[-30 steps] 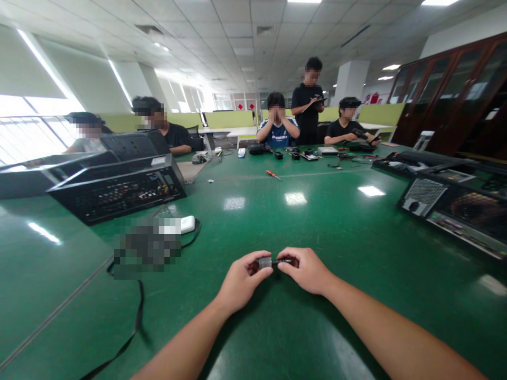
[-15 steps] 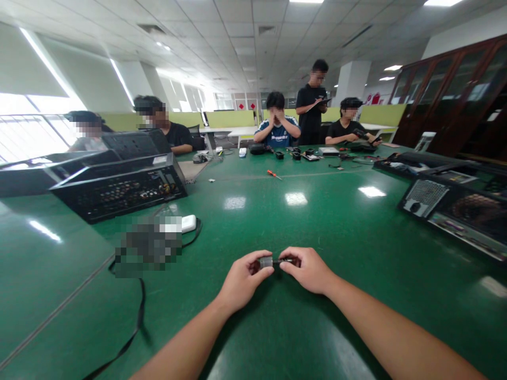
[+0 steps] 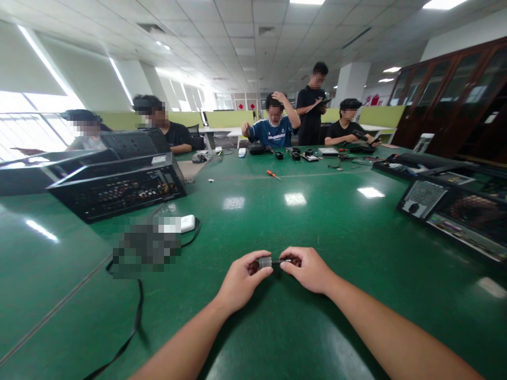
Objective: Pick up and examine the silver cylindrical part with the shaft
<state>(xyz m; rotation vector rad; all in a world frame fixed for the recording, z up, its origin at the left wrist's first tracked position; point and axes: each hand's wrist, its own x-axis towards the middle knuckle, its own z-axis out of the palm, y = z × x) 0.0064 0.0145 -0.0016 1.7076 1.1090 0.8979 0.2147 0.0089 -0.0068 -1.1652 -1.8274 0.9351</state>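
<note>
My left hand (image 3: 241, 278) is closed, thumb and fingers pinching a small grey cylinder (image 3: 265, 262) a little above the green table (image 3: 253, 221). A thin dark rod (image 3: 276, 262) runs from the cylinder towards the right. Around the dark, shiny far end of that rod, the fingertips of my right hand (image 3: 309, 268) are closed. The two hands face each other with a narrow gap between them, bridged by the rod. What lies inside the right fingers is mostly hidden, and the exact kind of piece is too small to tell.
An orange-handled screwdriver (image 3: 271, 173) lies further back. Open black computer cases stand at the left (image 3: 119, 184) and right (image 3: 455, 206). Left of my hands are a white device (image 3: 187, 224) and a black strap (image 3: 139, 311). Several people sit or stand beyond, near small black parts (image 3: 296, 154).
My hands keep nearly the same pose and grip. Across the table, a person in a blue shirt has lowered one hand from the face and raised the other to the head.
</note>
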